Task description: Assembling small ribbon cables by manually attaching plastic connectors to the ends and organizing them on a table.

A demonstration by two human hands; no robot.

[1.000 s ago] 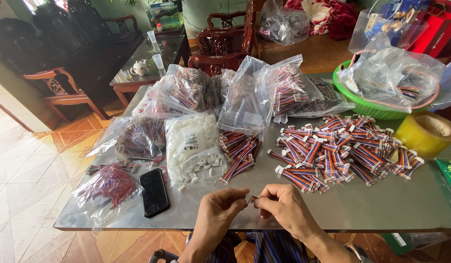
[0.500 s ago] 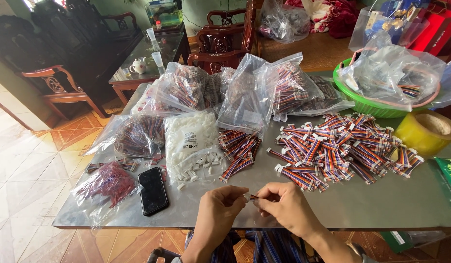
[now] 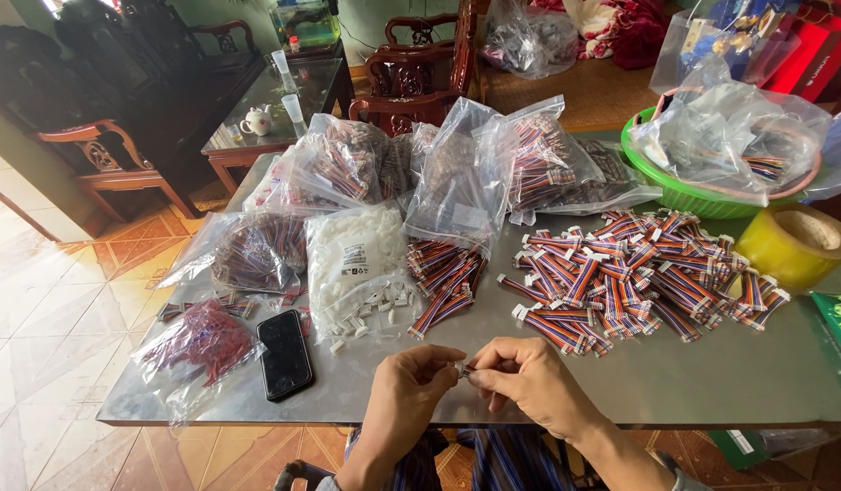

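My left hand [image 3: 414, 385] and my right hand [image 3: 528, 382] meet over the front edge of the grey table [image 3: 766, 382]. Together they pinch a small white connector [image 3: 462, 369] between their fingertips; any wires on it are hidden by my fingers. Just beyond my hands lies a loose bunch of multicoloured wire harnesses [image 3: 445, 275]. A clear bag of small white connectors [image 3: 355, 262] sits to its left, with several spilled out at its mouth. A large heap of finished striped harnesses [image 3: 631, 275] spreads to the right.
A black phone [image 3: 285, 353] lies at the front left beside a bag of red wires [image 3: 199, 338]. Clear bags of wire bundles [image 3: 457, 168] line the back. A green basket [image 3: 677, 188] and a yellow tape roll [image 3: 796, 242] stand right. Wooden chairs lie beyond.
My two hands have stayed together at the table's front edge, fingers shifting slightly around the small connector. Nothing on the table has moved.
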